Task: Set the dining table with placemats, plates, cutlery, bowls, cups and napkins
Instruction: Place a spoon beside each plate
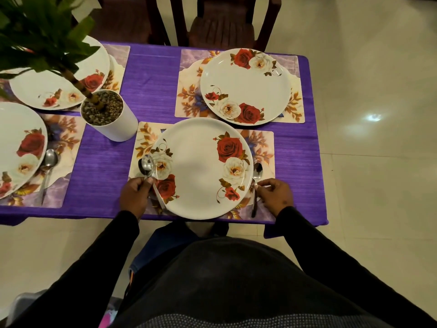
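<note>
Head view: the left hand [134, 194] grips a spoon [146, 166] at the near plate's [201, 169] left edge, bowl pointing far, handle running back toward the person. Right hand [275, 194] pinches a second spoon [256, 183] lying on the placemat [264, 143] just right of that plate, long axis near-to-far, bowl far. A third spoon [48, 169] lies beside the left plate [14, 147]. Four plates, four placemats, three spoons show on the purple tablecloth [151, 86]; one potted plant [107, 114] stands between them
</note>
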The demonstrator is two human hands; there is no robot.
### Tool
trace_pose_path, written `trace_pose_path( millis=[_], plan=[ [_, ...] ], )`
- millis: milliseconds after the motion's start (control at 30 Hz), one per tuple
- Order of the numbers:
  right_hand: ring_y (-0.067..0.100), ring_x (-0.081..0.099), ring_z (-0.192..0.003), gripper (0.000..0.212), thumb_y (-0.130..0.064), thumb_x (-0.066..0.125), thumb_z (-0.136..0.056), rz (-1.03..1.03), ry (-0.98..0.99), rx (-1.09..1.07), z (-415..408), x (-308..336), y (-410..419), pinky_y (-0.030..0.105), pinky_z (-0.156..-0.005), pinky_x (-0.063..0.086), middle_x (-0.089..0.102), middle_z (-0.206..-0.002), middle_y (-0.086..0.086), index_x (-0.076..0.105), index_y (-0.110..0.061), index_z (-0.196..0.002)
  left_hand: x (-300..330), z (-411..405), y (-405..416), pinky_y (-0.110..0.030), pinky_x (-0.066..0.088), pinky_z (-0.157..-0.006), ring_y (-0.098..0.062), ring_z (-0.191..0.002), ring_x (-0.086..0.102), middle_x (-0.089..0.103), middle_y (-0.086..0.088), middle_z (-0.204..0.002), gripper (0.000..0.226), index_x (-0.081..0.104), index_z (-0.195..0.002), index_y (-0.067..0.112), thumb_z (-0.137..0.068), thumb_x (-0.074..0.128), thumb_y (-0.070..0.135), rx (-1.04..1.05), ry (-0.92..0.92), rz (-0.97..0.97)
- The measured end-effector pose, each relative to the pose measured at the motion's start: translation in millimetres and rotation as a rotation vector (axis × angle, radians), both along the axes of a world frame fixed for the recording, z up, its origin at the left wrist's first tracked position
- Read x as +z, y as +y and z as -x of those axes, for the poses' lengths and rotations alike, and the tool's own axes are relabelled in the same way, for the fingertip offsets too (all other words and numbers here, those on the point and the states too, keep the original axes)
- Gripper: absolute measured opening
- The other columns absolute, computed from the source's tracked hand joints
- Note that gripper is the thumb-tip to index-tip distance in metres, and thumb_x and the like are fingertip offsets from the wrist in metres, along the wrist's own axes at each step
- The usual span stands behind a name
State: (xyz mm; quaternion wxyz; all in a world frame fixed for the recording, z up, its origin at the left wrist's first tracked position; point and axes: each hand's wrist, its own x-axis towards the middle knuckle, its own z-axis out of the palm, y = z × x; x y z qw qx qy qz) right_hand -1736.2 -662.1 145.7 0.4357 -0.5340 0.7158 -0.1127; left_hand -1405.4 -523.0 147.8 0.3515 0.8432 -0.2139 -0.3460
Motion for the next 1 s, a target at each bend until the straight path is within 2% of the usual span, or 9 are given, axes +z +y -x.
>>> trace_pose_path(
  millis=[167, 300, 400, 500, 633, 733, 833, 900, 1000],
  plan=[
    [0.013, 0.067, -0.083, 0.008, -0.027, 0.073, -0.089, 0.001, 0.002, 0.016, 1.0, -1.1, 0.0, 0.040, -0.078, 0.062, 0.071, -0.087, -0.006, 0.072, -0.021, -0.095, 4.6, 2.0, -0.9, -0.051, 0.058, -0.083, -0.032, -0.089, 0.069, 0.071, -0.014, -0.095, 0.022, 0.068, -0.086, 0.016, -0.100, 0.059, 0.031, 0.033, 0.036, 0.009],
    [0.017, 0.067, -0.086, 0.015, -0.033, 0.072, -0.089, 0.026, 0.024, -0.036, 1.4, 1.3, 0.5, 0.040, -0.077, 0.061, 0.071, -0.094, -0.002, 0.070, -0.020, -0.097, 11.1, 9.4, -2.1, -0.044, 0.055, -0.076, -0.031, -0.084, 0.068, 0.071, -0.014, -0.089, 0.024, 0.068, -0.087, 0.012, -0.101, 0.058, 0.029, 0.071, 0.052, 0.038],
    [0.015, 0.063, -0.081, 0.021, -0.036, 0.070, -0.091, 0.071, 0.058, -0.100, 1.5, 9.9, -0.7, 0.032, -0.070, 0.054, 0.067, -0.091, -0.001, 0.067, -0.018, -0.101, 16.1, 15.7, 1.5, -0.043, 0.052, -0.071, -0.030, -0.076, 0.063, 0.067, -0.013, -0.079, 0.027, 0.065, -0.078, 0.013, -0.100, 0.059, 0.029, 0.106, 0.015, 0.056],
    [0.011, 0.060, -0.078, 0.017, -0.033, 0.067, -0.093, 0.131, 0.031, -0.118, -3.1, 23.5, -3.5, 0.028, -0.067, 0.048, 0.066, -0.089, -0.002, 0.067, -0.018, -0.101, 21.3, 23.0, 8.2, -0.044, 0.051, -0.069, -0.033, -0.077, 0.062, 0.064, -0.019, -0.081, 0.029, 0.063, -0.075, 0.014, -0.099, 0.060, 0.030, 0.133, -0.023, 0.058],
    [0.015, 0.066, -0.080, 0.012, -0.028, 0.067, -0.094, 0.175, -0.120, -0.091, -16.3, 41.5, -5.1, 0.031, -0.069, 0.055, 0.070, -0.088, -0.001, 0.068, -0.017, -0.098, 39.2, 44.8, 7.0, -0.034, 0.050, -0.066, -0.024, -0.077, 0.063, 0.067, -0.013, -0.081, 0.028, 0.066, -0.081, 0.011, -0.101, 0.057, 0.028, 0.090, -0.022, 0.080],
    [0.012, 0.069, -0.084, 0.013, -0.020, 0.066, -0.095, 0.092, -0.290, 0.033, -31.8, 57.7, -1.4, 0.029, -0.072, 0.058, 0.073, -0.093, 0.001, 0.072, -0.010, -0.099, 57.7, 68.2, 0.9, -0.033, 0.055, -0.073, -0.020, -0.089, 0.066, 0.071, -0.005, -0.096, 0.014, 0.069, -0.093, 0.019, -0.101, 0.058, 0.024, 0.065, 0.134, 0.120],
    [0.008, 0.065, -0.066, 0.015, -0.020, 0.066, -0.095, -0.083, -0.414, 0.165, -49.3, 74.8, 11.5, 0.021, -0.057, 0.052, 0.072, -0.079, 0.004, 0.074, -0.008, -0.093, 67.9, 88.9, -4.3, -0.039, 0.057, -0.078, -0.025, -0.096, 0.067, 0.072, -0.005, -0.100, 0.015, 0.069, -0.093, 0.017, -0.101, 0.057, 0.020, 0.024, 0.304, 0.128],
    [0.018, 0.060, -0.063, 0.019, -0.026, 0.068, -0.093, -0.220, -0.481, 0.183, -59.9, 81.8, 21.5, 0.026, -0.057, 0.052, 0.072, -0.080, 0.014, 0.075, -0.007, -0.093, 74.6, 101.1, -8.9, -0.042, 0.059, -0.079, -0.027, -0.097, 0.067, 0.070, -0.005, -0.099, 0.018, 0.068, -0.091, 0.014, -0.102, 0.055, 0.019, 0.027, 0.397, 0.139],
    [0.021, 0.064, -0.069, 0.026, -0.031, 0.068, -0.093, -0.387, -0.556, 0.221, -72.1, 90.0, 31.9, 0.034, -0.066, 0.056, 0.074, -0.088, 0.012, 0.074, -0.007, -0.099, 79.7, 110.1, -14.1, -0.034, 0.056, -0.072, -0.023, -0.096, 0.067, 0.069, -0.002, -0.101, 0.020, 0.069, -0.094, 0.016, -0.103, 0.054, 0.024, 0.016, 0.415, 0.152]
  ],
)
